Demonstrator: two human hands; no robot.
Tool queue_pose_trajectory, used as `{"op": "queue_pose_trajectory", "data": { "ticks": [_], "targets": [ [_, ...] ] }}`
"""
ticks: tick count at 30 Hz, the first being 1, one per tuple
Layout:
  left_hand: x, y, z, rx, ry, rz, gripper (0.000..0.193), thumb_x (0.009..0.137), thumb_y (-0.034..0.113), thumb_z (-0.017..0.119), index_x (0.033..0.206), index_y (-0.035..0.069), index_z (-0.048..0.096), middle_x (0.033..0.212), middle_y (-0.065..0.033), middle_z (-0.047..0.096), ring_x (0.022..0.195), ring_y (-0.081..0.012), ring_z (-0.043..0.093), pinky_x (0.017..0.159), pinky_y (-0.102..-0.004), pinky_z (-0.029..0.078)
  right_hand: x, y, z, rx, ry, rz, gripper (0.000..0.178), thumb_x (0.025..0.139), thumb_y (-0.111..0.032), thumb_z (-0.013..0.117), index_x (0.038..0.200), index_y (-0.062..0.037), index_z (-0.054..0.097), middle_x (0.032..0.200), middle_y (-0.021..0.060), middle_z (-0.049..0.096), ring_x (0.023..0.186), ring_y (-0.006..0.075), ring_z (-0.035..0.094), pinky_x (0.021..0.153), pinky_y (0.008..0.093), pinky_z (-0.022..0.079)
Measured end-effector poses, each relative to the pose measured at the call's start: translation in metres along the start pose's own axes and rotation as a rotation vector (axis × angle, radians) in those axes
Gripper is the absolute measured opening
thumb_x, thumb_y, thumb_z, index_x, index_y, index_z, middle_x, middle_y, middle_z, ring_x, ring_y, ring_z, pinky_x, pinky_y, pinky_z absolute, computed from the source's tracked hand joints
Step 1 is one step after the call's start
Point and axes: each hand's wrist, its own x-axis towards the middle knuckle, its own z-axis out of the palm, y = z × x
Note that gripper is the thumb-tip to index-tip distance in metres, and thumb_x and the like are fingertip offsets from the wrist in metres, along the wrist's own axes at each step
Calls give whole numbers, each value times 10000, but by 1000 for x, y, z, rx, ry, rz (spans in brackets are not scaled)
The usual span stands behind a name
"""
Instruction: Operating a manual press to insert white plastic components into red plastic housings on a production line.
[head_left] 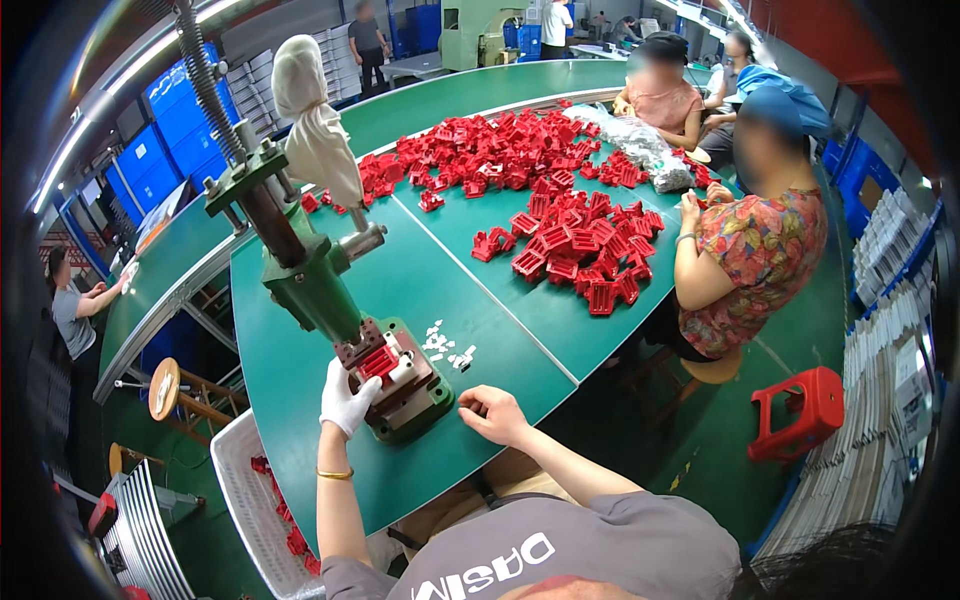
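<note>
A green hand press point(318, 295) stands on the table before me, a red plastic part point(378, 364) seated in the fixture under its ram. My left hand point(346, 400), in a white glove, grips this part at the fixture's left side; its thumb lies along the part's near edge and the other fingers are partly hidden. My bare right hand point(492, 414) is right of the press base point(428, 408), just over the table edge. Its fingers are curled in, and whatever they hold is hidden. Small white pieces point(440, 342) lie scattered beyond the base.
Red parts point(580, 250) are heaped across the green table point(470, 310). A cloth-wrapped press lever point(320, 150) rises at the left. Below the table edge stands a white crate point(245, 490) with red parts. A co-worker point(755, 240) sits at the right, near a red stool point(797, 415).
</note>
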Motion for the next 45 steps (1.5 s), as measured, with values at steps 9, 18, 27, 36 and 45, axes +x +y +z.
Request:
{"op": "queue_pose_trajectory", "data": {
  "ticks": [9,18,27,36,45],
  "targets": [
    [-25,-5,1,-179,210,-70,701,806,169,739,1407,21,410,1380,-151,466,1283,-269,472,1086,-371,372,50,-26,-11,131,169,-65,155,900,-162,665,934,-11,673,733,49,613,657,78,532,626,255,463],
    [-121,29,-9,-208,164,-137,578,844,131,695,1371,30,482,1387,-119,498,1272,-252,493,1048,-391,398,293,-276,-70,327,561,-713,550,971,-382,496,1362,1,442,1220,169,583,1057,248,593,933,365,447],
    [-174,28,8,-382,168,-242,507,843,119,706,1313,30,539,1299,-113,574,1207,-243,555,1019,-366,432,398,-354,-51,163,247,-427,329,890,-303,574,999,-15,690,903,183,717,913,281,684,851,378,509],
    [-164,47,15,-355,108,-184,488,843,107,704,1297,20,547,1270,-129,588,1184,-247,570,1013,-373,444,389,-339,-34,298,467,-676,217,858,-204,644,906,1,696,733,83,697,680,162,645,689,306,515],
    [-155,58,21,-285,14,-127,478,840,117,711,1284,30,557,1251,-122,599,1162,-249,583,994,-375,460,393,-338,-30,257,507,-687,216,851,-209,649,915,-7,692,735,90,701,691,189,658,701,318,521]
  ]
}}
